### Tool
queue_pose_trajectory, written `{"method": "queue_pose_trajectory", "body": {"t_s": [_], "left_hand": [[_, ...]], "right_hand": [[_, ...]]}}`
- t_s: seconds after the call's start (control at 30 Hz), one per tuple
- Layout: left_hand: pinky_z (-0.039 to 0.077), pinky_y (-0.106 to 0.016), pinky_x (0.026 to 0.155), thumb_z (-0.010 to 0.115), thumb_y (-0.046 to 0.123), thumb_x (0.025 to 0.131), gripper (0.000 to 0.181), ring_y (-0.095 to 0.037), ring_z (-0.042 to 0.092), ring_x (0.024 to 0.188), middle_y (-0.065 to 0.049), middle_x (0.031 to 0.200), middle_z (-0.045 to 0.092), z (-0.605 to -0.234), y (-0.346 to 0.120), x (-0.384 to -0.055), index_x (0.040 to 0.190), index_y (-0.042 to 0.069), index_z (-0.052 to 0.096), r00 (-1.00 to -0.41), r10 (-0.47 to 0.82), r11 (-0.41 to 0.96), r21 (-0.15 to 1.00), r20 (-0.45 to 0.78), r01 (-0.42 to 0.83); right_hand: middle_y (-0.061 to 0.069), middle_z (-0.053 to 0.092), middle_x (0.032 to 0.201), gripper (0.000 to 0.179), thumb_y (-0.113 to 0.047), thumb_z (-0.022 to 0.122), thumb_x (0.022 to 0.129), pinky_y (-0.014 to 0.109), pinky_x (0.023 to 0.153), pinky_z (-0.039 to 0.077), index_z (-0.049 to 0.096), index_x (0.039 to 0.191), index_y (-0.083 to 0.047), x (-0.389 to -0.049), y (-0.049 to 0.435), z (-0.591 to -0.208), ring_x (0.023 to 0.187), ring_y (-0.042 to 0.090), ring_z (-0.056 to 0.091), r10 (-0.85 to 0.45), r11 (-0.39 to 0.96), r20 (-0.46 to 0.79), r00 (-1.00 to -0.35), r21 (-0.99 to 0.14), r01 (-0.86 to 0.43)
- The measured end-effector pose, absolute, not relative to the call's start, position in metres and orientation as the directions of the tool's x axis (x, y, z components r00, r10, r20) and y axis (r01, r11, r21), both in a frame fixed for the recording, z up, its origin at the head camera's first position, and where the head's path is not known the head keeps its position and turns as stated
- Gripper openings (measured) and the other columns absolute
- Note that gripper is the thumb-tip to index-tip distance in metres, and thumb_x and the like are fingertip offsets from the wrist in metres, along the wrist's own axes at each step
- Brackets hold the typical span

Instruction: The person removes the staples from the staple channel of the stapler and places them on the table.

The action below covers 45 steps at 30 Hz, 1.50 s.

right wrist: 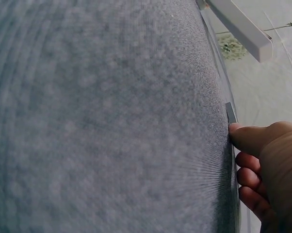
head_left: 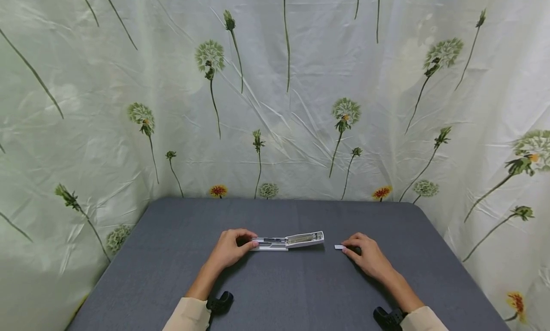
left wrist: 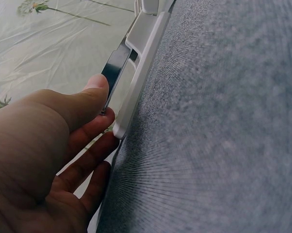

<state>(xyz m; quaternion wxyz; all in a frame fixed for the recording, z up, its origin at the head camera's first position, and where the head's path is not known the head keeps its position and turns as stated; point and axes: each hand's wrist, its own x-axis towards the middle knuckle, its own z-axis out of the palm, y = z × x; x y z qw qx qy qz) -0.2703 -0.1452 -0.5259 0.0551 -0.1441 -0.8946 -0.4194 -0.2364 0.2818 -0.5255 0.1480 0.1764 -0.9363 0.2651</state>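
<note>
A white stapler lies swung open and flat on the grey table, its metal staple channel facing up. My left hand grips its left end. In the left wrist view the thumb lies on the metal arm and the fingers curl at the white base. A short strip of staples lies on the table to the right of the stapler. My right hand is at its near end, where the thumb tip meets the strip; the other fingers are curled.
A pale curtain printed with dandelions walls in the table at the back and on both sides. Black wrist mounts sit on both forearms near the front edge. The stapler's free right end juts toward the right hand.
</note>
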Motion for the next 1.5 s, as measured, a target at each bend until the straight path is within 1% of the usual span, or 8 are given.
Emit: {"method": "queue_pose_trajectory", "body": {"t_s": [0.2, 0.3, 0.4, 0.77, 0.97, 1.1, 1.27, 1.5], "left_hand": [[0.054, -0.033, 0.081, 0.085, 0.033, 0.086, 0.013, -0.003, 0.066, 0.084, 0.016, 0.091, 0.074, -0.527, -0.145, -0.272, 0.099, 0.031, 0.080, -0.949, 0.215, 0.611, 0.726, 0.231, 0.315], [0.054, -0.033, 0.081, 0.085, 0.033, 0.086, 0.014, -0.003, 0.066, 0.084, 0.015, 0.091, 0.075, -0.527, -0.146, -0.272, 0.099, 0.031, 0.080, -0.947, 0.219, 0.609, 0.726, 0.234, 0.320], [0.054, -0.033, 0.082, 0.085, 0.034, 0.086, 0.014, -0.003, 0.066, 0.084, 0.016, 0.091, 0.074, -0.526, -0.146, -0.271, 0.099, 0.031, 0.080, -0.949, 0.220, 0.608, 0.729, 0.225, 0.314], [0.054, -0.032, 0.082, 0.085, 0.034, 0.086, 0.014, -0.003, 0.066, 0.085, 0.016, 0.091, 0.075, -0.526, -0.147, -0.268, 0.099, 0.032, 0.079, -0.948, 0.217, 0.591, 0.741, 0.235, 0.319], [0.054, -0.032, 0.081, 0.084, 0.035, 0.086, 0.014, -0.003, 0.066, 0.086, 0.016, 0.093, 0.075, -0.527, -0.148, -0.268, 0.100, 0.032, 0.079, -0.948, 0.217, 0.589, 0.743, 0.232, 0.316], [0.054, -0.032, 0.081, 0.084, 0.035, 0.087, 0.014, -0.004, 0.067, 0.086, 0.016, 0.092, 0.075, -0.527, -0.149, -0.269, 0.100, 0.032, 0.079, -0.949, 0.218, 0.590, 0.743, 0.229, 0.315], [0.054, -0.035, 0.083, 0.084, 0.035, 0.086, 0.015, -0.004, 0.066, 0.087, 0.016, 0.092, 0.075, -0.526, -0.148, -0.269, 0.100, 0.032, 0.079, -0.949, 0.219, 0.596, 0.740, 0.225, 0.313], [0.054, -0.037, 0.086, 0.085, 0.033, 0.086, 0.015, -0.005, 0.067, 0.088, 0.015, 0.092, 0.075, -0.525, -0.147, -0.271, 0.099, 0.032, 0.080, -0.949, 0.221, 0.598, 0.738, 0.223, 0.313]], "right_hand": [[-0.005, 0.068, 0.101, 0.019, -0.013, 0.082, 0.088, 0.035, 0.080, 0.052, 0.081, 0.107, -0.013, -0.237, 0.282, -0.523, 0.092, 0.015, 0.064, -0.238, 0.811, 0.342, -0.909, -0.445, -0.380], [-0.005, 0.068, 0.101, 0.020, -0.013, 0.082, 0.088, 0.036, 0.081, 0.052, 0.081, 0.108, -0.013, -0.237, 0.282, -0.522, 0.093, 0.016, 0.064, -0.235, 0.811, 0.332, -0.914, -0.451, -0.372], [-0.006, 0.068, 0.101, 0.020, -0.014, 0.082, 0.088, 0.036, 0.081, 0.052, 0.080, 0.107, -0.013, -0.236, 0.282, -0.522, 0.093, 0.016, 0.064, -0.228, 0.812, 0.321, -0.919, -0.458, -0.361], [-0.006, 0.068, 0.103, 0.021, -0.014, 0.082, 0.088, 0.033, 0.080, 0.052, 0.080, 0.109, -0.014, -0.236, 0.282, -0.522, 0.094, 0.016, 0.064, -0.217, 0.800, 0.304, -0.928, -0.488, -0.348], [-0.005, 0.070, 0.105, 0.022, -0.016, 0.082, 0.089, 0.034, 0.081, 0.053, 0.078, 0.111, -0.014, -0.233, 0.280, -0.518, 0.095, 0.016, 0.066, -0.208, 0.795, 0.298, -0.932, -0.503, -0.338], [-0.005, 0.072, 0.106, 0.024, -0.020, 0.081, 0.090, 0.037, 0.083, 0.055, 0.077, 0.113, -0.014, -0.232, 0.278, -0.513, 0.097, 0.017, 0.068, -0.209, 0.799, 0.304, -0.930, -0.495, -0.341], [-0.001, 0.072, 0.109, 0.027, -0.021, 0.080, 0.092, 0.045, 0.087, 0.055, 0.076, 0.116, -0.011, -0.235, 0.276, -0.504, 0.101, 0.022, 0.069, -0.228, 0.793, 0.335, -0.914, -0.480, -0.374], [0.001, 0.072, 0.112, 0.030, -0.024, 0.078, 0.094, 0.047, 0.088, 0.056, 0.075, 0.120, -0.009, -0.241, 0.270, -0.495, 0.104, 0.024, 0.070, -0.216, 0.791, 0.314, -0.925, -0.499, -0.354]]}}
